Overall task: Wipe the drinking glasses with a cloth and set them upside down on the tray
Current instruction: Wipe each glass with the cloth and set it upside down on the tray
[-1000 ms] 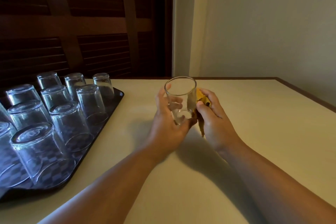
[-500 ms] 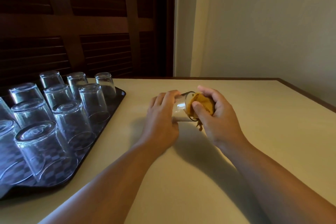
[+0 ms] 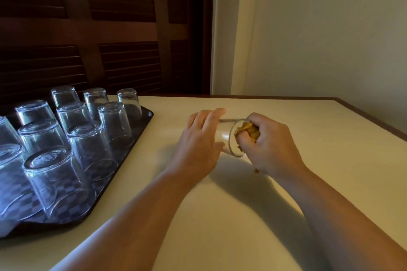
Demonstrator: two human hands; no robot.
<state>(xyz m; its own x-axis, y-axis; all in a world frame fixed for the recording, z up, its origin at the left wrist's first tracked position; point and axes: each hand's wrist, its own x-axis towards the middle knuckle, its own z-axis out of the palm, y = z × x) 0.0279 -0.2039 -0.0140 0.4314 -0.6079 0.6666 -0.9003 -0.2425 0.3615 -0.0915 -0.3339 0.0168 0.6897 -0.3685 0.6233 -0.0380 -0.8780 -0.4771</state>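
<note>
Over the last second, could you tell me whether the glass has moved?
Yes. The glass tipped from upright onto its side and dropped: its rim once reached the far table edge, now it lies below.

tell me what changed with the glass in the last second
The glass was tipped from upright to sideways, mouth toward the right hand, which pushed the cloth inside. The left hand still holds it. The tray and upturned glasses stayed put.
</note>
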